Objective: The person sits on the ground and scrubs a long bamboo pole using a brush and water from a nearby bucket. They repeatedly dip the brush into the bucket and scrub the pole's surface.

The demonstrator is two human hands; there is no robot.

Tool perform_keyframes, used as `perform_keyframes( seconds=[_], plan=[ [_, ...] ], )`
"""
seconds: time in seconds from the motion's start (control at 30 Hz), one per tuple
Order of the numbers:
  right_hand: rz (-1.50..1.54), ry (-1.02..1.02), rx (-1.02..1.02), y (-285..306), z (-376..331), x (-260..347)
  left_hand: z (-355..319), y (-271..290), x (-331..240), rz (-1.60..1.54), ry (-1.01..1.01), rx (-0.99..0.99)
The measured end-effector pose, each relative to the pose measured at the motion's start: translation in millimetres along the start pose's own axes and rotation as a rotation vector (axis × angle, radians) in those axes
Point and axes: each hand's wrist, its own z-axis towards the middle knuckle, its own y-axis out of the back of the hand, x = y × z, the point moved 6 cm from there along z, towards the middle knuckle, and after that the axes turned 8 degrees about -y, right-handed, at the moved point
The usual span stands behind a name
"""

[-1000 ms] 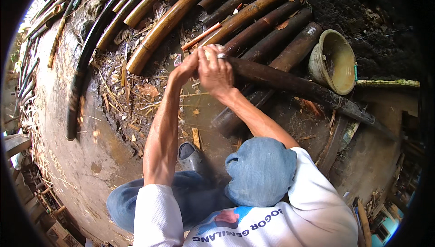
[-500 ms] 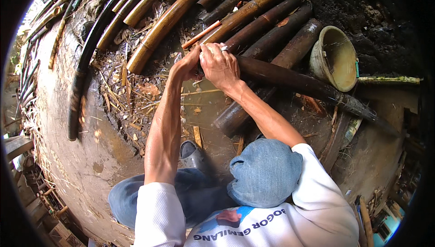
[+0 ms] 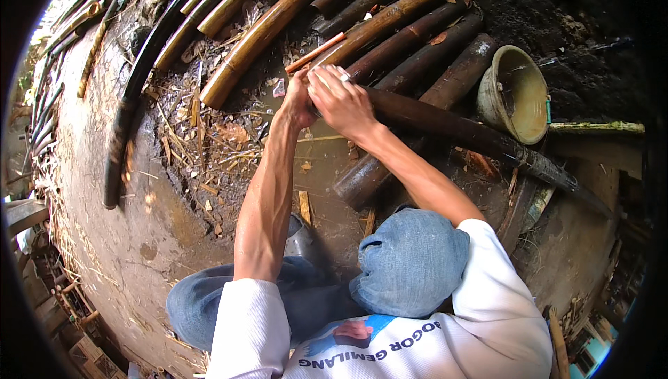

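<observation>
A long dark bamboo pole (image 3: 445, 123) slants across the other poles, its near-left end between my hands. My right hand (image 3: 341, 103) is closed over that end, fingers bent and pressed together. Something small and white shows at its fingers, too small to name. Against it, my left hand (image 3: 301, 103) is curled round the tip of the same pole, its fingers mostly hidden. Just beyond my hands lies a thin orange-brown stick (image 3: 314, 53). Beneath the slanting pole rests a thick dark bamboo piece (image 3: 362, 183).
Several brown and black bamboo poles (image 3: 268, 27) lie side by side at the far side. A dirty pale bucket (image 3: 513, 93) stands tilted at the right. Wet ground with wood chips and leaves (image 3: 229, 135) and shallow muddy water (image 3: 323, 163) lies in front of my knees.
My left hand has shifted right, closer to my right hand, and its wrist has turned. My right hand stays on the pole's end. The whole view has shifted slightly.
</observation>
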Motion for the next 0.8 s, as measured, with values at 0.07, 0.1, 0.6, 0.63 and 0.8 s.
perform_keyframes(
  seconds=[0.07,0.1,0.6,0.63,0.8],
  plan=[
    [0.172,-0.088,0.084,26.8,-35.7,-22.5,-4.0,20.4,0.8,0.034,0.103,0.021],
    [0.133,-0.135,0.091,38.2,-59.1,-47.8,0.1,16.7,-0.3,0.059,0.077,-0.004],
    [-0.183,-0.469,-0.060,152.5,-157.7,-184.6,-11.4,-18.9,2.3,0.328,-0.135,-0.287],
    [-0.336,-0.431,-0.084,162.6,-181.4,-219.9,1.2,-16.6,2.5,0.301,-0.137,-0.221],
    [0.124,-0.455,-0.121,73.2,-63.9,-59.3,-4.8,-1.6,4.7,0.313,-0.228,-0.217]
  ],
)
